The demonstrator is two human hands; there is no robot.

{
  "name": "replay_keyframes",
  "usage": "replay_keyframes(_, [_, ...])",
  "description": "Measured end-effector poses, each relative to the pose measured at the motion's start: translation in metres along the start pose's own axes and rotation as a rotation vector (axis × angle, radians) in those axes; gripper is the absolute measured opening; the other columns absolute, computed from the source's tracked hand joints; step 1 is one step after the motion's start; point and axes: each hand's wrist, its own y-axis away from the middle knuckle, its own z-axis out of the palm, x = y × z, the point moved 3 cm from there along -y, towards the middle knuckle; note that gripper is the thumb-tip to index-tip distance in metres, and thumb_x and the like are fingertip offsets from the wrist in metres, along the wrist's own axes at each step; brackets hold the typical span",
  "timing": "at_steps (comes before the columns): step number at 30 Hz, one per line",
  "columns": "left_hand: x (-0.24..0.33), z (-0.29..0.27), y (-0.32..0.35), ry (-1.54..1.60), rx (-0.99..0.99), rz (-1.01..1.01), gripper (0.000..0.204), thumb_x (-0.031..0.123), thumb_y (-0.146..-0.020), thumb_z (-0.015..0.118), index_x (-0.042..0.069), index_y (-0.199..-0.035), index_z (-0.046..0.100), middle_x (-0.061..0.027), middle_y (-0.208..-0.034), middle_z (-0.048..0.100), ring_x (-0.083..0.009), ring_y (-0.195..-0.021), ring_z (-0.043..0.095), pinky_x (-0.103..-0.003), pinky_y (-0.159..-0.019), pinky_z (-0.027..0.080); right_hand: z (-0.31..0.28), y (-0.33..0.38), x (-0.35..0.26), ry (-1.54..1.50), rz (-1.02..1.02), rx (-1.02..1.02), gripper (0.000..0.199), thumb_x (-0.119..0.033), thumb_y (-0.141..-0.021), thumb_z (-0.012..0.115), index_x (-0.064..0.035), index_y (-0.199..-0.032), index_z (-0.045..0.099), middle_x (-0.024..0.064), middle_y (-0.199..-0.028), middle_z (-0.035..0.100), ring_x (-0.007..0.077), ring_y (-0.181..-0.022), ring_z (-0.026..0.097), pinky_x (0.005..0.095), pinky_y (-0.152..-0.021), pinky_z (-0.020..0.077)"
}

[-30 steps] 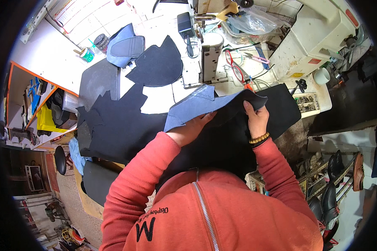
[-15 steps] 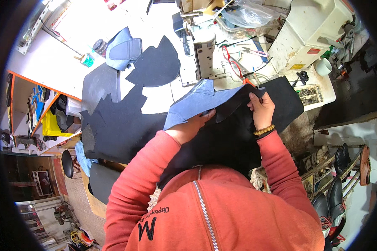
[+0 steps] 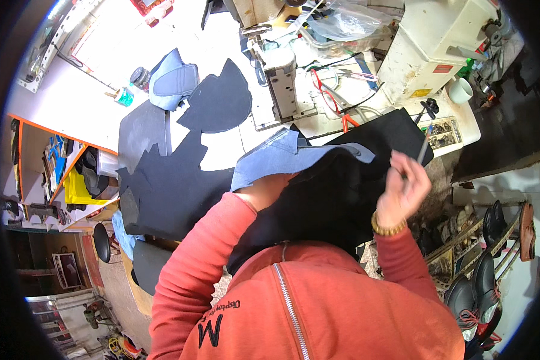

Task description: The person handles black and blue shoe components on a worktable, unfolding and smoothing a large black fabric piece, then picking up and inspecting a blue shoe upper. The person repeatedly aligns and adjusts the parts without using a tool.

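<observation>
My left hand (image 3: 265, 191) grips a cut piece of blue-grey fabric (image 3: 300, 155) from below. Its fingers are mostly hidden under the piece, whose right end curls over a black sheet (image 3: 318, 204). Off to the right, my right hand (image 3: 407, 185) is raised above the sheet's edge, apart from the fabric. It is slightly blurred, and a slim grey pen-like tool (image 3: 423, 149) sticks up from its fingers. The black sheet spreads across the table edge and my lap.
A white sewing machine (image 3: 282, 78) stands beyond the fabric, with red-handled scissors (image 3: 324, 90) beside it. Another blue-grey piece (image 3: 173, 81) and a black cut piece (image 3: 219, 99) lie at the back left. Shoes (image 3: 483, 276) fill a rack at the right.
My right hand has let go of the fabric's right end and moved right and slightly down. A slim grey tool now shows at its fingers. The left hand keeps its hold.
</observation>
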Motion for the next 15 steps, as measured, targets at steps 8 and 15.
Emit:
replay_keyframes(8, [-0.004, -0.012, -0.003, 0.104, 0.239, -0.212, 0.053, 0.029, -0.082, 0.074, 0.009, -0.129, 0.058, -0.0190, -0.124, 0.062, -0.0390, -0.115, 0.059, -0.047, -0.098, 0.046, 0.028, 0.049, -0.051, -0.236, -0.175, -0.771, 0.024, -0.015, -0.088, 0.073, -0.0067, -0.109, 0.065, 0.0091, -0.080, 0.067, 0.0258, -0.061, 0.063, 0.0354, -0.055, 0.0488])
replay_keyframes(15, [-0.011, 0.011, -0.002, -0.002, -0.043, -0.126, 0.051, 0.031, -0.082, 0.074, 0.008, -0.126, 0.061, -0.0191, -0.119, 0.065, -0.0391, -0.111, 0.062, -0.047, -0.093, 0.050, 0.062, 0.091, -0.011, -0.181, 0.200, -0.614, 0.014, -0.015, -0.089, 0.074, -0.0058, -0.095, 0.065, 0.0117, -0.079, 0.068, 0.0297, -0.066, 0.066, 0.0365, -0.058, 0.0521])
